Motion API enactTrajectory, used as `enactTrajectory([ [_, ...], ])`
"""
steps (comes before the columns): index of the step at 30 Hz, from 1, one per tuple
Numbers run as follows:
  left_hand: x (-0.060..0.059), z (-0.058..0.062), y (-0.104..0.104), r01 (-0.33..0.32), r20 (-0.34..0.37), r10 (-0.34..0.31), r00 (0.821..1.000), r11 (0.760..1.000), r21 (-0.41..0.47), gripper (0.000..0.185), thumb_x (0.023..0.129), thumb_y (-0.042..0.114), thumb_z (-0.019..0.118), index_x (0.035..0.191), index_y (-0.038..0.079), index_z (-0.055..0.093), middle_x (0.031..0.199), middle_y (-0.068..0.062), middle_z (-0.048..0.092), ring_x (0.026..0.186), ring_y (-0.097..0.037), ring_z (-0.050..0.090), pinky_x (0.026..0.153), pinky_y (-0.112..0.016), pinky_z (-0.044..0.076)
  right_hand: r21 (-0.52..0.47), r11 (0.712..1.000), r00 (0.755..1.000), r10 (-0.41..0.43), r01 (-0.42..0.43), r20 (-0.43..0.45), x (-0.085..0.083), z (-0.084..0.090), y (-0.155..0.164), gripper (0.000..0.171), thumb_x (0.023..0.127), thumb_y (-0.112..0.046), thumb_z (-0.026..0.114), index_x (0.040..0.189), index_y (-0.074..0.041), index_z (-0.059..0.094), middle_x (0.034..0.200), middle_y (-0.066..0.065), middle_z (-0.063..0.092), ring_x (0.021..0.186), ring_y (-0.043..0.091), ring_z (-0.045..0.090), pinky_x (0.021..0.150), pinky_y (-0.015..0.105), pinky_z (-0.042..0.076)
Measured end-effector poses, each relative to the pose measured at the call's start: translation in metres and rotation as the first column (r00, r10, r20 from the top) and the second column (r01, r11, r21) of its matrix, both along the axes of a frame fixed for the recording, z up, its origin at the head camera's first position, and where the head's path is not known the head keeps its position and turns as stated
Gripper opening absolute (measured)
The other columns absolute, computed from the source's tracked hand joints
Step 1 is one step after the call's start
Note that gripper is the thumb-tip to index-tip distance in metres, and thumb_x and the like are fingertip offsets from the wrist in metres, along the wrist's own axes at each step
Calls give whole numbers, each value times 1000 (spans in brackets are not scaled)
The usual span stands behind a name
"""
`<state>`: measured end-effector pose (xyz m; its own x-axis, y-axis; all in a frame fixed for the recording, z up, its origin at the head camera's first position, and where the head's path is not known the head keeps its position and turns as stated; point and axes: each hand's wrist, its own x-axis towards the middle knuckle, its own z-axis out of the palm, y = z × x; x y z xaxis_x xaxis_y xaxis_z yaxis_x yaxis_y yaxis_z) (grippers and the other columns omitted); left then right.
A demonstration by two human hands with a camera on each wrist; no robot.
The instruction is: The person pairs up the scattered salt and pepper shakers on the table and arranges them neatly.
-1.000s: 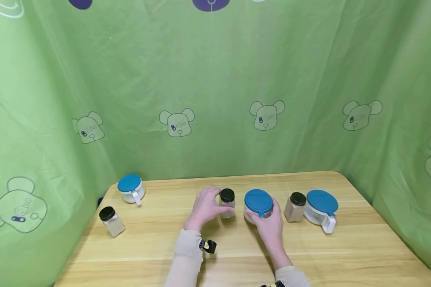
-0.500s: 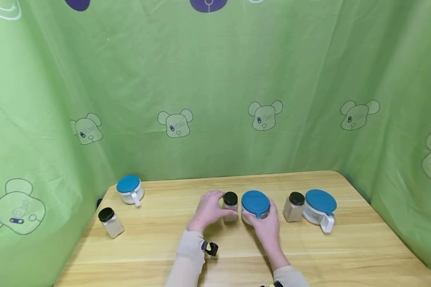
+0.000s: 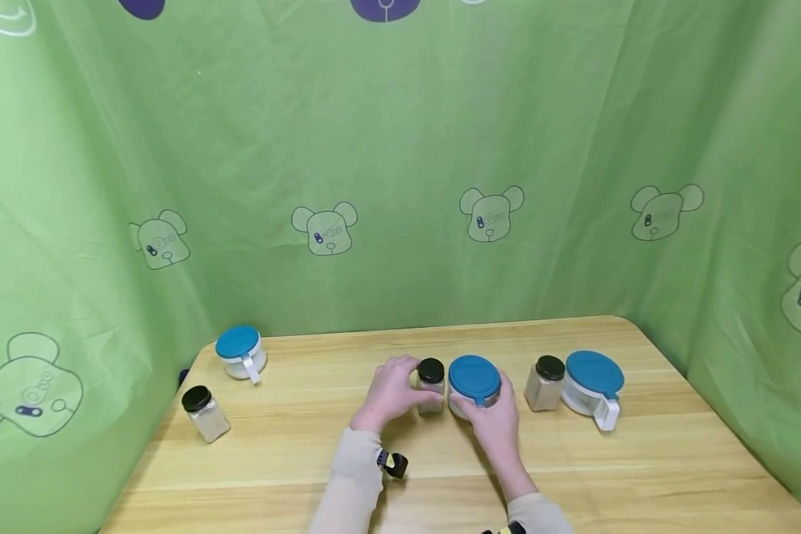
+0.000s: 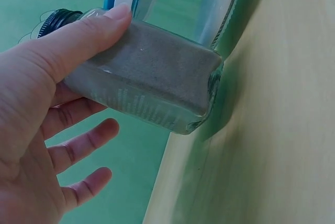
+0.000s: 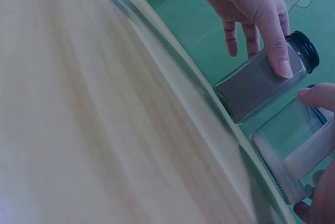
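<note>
My left hand (image 3: 400, 387) grips a small square glass jar (image 3: 431, 386) of grey-brown powder with a black lid, standing on the wooden table (image 3: 294, 460). The left wrist view shows the thumb (image 4: 89, 35) lying along the jar's (image 4: 152, 85) side, with the other fingers behind it. My right hand (image 3: 490, 415) holds a round clear container with a blue lid (image 3: 474, 377) from the near side. Jar and container stand close side by side; whether they touch is unclear. In the right wrist view the jar (image 5: 261, 80) sits just left of the container (image 5: 293, 156).
A second black-lidded jar (image 3: 544, 382) and a blue-lidded container with a white handle (image 3: 594, 386) stand to the right. At the table's left are another blue-lidded container (image 3: 240, 352) and a third jar (image 3: 203, 411). Green cloth (image 3: 400, 185) hangs behind and at both sides.
My left hand has slid the jar to the right, closing the gap to the blue-lidded container. The right hand and its container have barely shifted.
</note>
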<state>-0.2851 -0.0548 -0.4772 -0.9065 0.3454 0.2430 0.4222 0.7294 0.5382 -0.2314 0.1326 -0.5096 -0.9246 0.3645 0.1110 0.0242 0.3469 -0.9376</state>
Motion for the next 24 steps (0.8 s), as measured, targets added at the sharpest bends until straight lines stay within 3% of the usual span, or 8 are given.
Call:
enactTrajectory([
  [12, -1, -5, 6, -5, -14, 6, 1000, 1000, 23, 58, 70, 55, 80, 116, 22, 67, 120, 5, 68, 115, -17, 58, 99, -39, 43, -10, 1000, 1000, -4, 4, 4, -1, -2, 5, 102, 74, -36, 85, 150, -4, 25, 151, 23, 37, 138, 40, 36, 114, 61, 27],
  [24, -2, -7, 8, -7, -27, 7, 1000, 1000, -7, 58, 71, 56, 79, 115, 20, 67, 119, 3, 68, 114, -17, 59, 98, -40, 44, -8, 1000, 1000, -1, 1, 6, -2, -4, 7, 102, 74, -36, 85, 150, -3, 25, 151, 23, 37, 138, 40, 37, 115, 60, 28],
])
